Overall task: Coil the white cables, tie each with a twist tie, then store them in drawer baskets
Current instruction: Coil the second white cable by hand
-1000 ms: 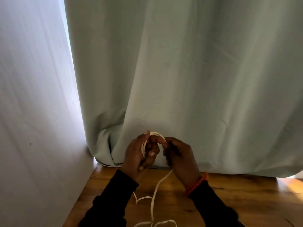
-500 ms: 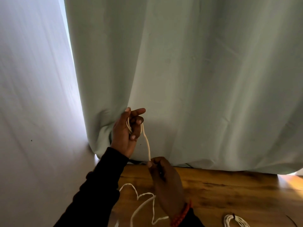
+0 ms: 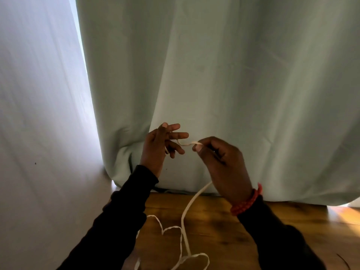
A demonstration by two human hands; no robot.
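Nearest me, the white cable lies in loose loops on the wooden bench, its lowest part cut off by the frame edge. It rises behind my right hand, whose thumb and forefinger pinch it. From there it runs to my left hand, fingers spread, the cable looped around them. I can read no writing anywhere. A pale green curtain hangs behind.

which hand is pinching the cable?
The right hand, with the red bracelet, pinches the cable. The left hand has fingers spread, cable looped round them.
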